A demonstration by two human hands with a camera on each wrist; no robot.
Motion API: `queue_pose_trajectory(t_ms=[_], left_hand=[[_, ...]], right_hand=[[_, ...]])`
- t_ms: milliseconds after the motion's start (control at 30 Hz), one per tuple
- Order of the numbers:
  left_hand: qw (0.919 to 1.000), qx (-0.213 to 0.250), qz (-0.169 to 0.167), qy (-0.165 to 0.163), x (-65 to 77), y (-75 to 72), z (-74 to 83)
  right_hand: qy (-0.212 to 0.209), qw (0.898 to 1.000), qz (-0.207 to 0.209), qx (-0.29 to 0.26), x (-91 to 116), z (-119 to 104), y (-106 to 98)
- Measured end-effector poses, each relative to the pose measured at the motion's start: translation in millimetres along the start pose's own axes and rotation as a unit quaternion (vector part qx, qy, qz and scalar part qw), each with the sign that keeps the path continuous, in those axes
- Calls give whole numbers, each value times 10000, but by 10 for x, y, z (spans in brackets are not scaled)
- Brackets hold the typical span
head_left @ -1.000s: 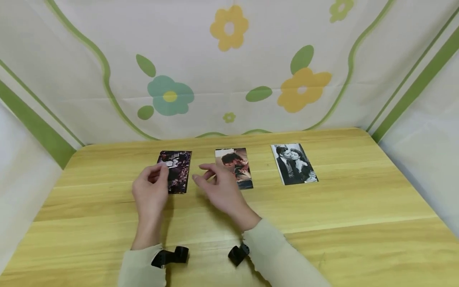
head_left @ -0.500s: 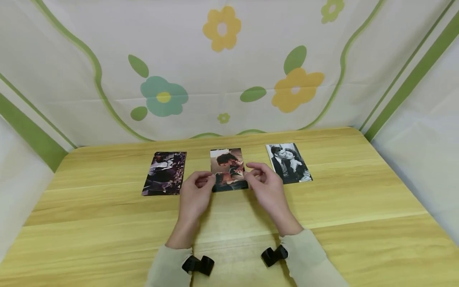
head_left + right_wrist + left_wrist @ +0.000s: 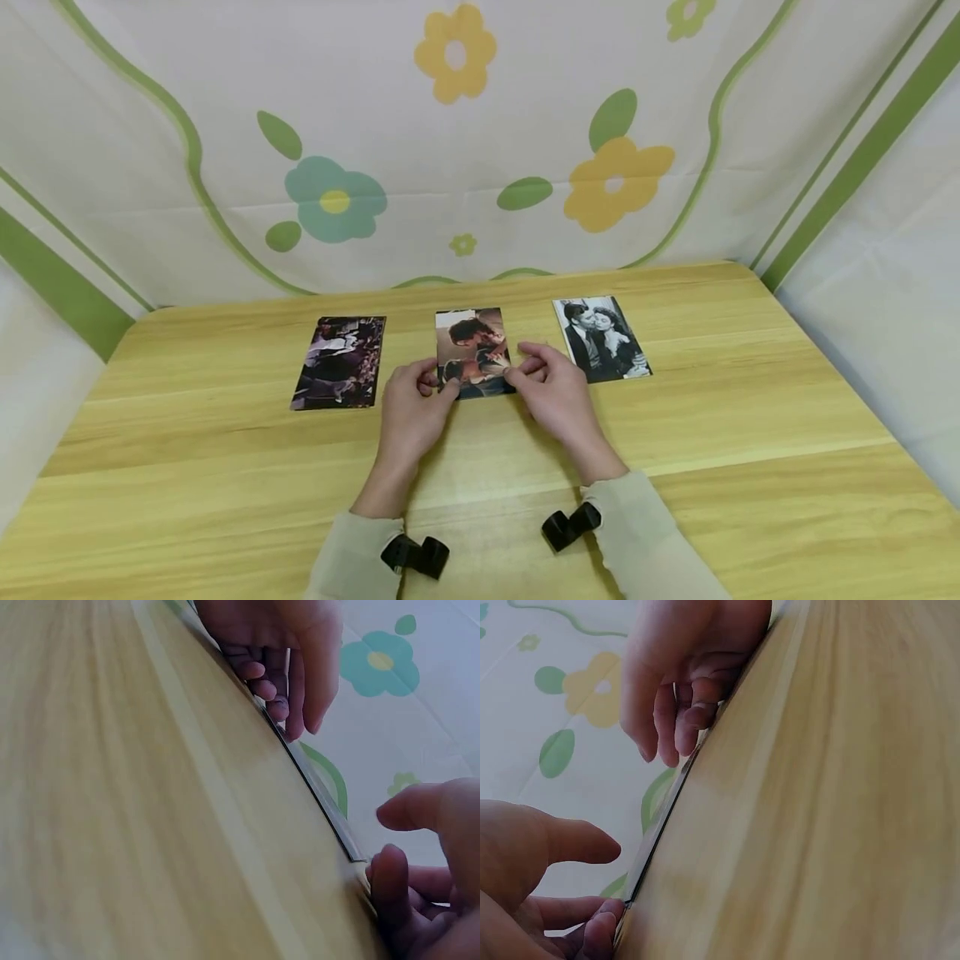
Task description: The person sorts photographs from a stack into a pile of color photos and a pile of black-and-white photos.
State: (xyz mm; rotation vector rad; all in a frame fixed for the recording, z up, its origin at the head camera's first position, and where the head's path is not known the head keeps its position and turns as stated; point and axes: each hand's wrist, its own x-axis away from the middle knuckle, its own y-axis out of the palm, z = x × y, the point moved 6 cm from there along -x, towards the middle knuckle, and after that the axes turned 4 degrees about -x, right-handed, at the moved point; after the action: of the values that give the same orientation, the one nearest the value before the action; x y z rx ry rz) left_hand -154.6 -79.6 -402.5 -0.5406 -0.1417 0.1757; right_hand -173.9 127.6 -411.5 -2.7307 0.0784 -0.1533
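A colour photo print [image 3: 472, 333] lies flat in the middle of the wooden table. My left hand [image 3: 411, 412] is at its lower left edge, fingertips touching the side. Opposite it, my right hand [image 3: 557, 396] touches the right edge with curled fingers. In the left wrist view, the left thumb [image 3: 585, 841] stands apart above the print's edge [image 3: 654, 832]. The right thumb [image 3: 409, 808] is likewise raised off the print in the right wrist view. To the left lies a dark crowd photo [image 3: 341, 362], to the right a black-and-white couple photo [image 3: 602, 337].
The wooden table [image 3: 225, 483] ends at a white cloth backdrop [image 3: 420, 133] with printed flowers. White cloth also hangs at both sides. A black wrist camera [image 3: 416, 554] is on the left sleeve, another black camera [image 3: 572, 527] on the right.
My left hand has let go of the left photo and moved right to the middle print. My right hand has shifted from that print's left side to its right edge.
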Motion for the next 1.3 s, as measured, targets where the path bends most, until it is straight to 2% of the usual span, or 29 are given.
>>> queue_pose_trajectory(t_ms=[167, 500, 733, 1300], left_hand=[[9998, -170, -3, 52, -20, 22, -3], [9998, -147, 43, 149, -23, 39, 18], [9997, -205, 64, 152, -11, 37, 22], [9997, 74, 245, 57, -1, 27, -16]], right_hand=[[-159, 9986, -63, 501, -20, -33, 27], [-502, 9896, -59, 1345, -45, -94, 43], [-532, 9885, 51, 1415, -36, -87, 62], [-524, 9902, 95, 1289, -19, -80, 85]])
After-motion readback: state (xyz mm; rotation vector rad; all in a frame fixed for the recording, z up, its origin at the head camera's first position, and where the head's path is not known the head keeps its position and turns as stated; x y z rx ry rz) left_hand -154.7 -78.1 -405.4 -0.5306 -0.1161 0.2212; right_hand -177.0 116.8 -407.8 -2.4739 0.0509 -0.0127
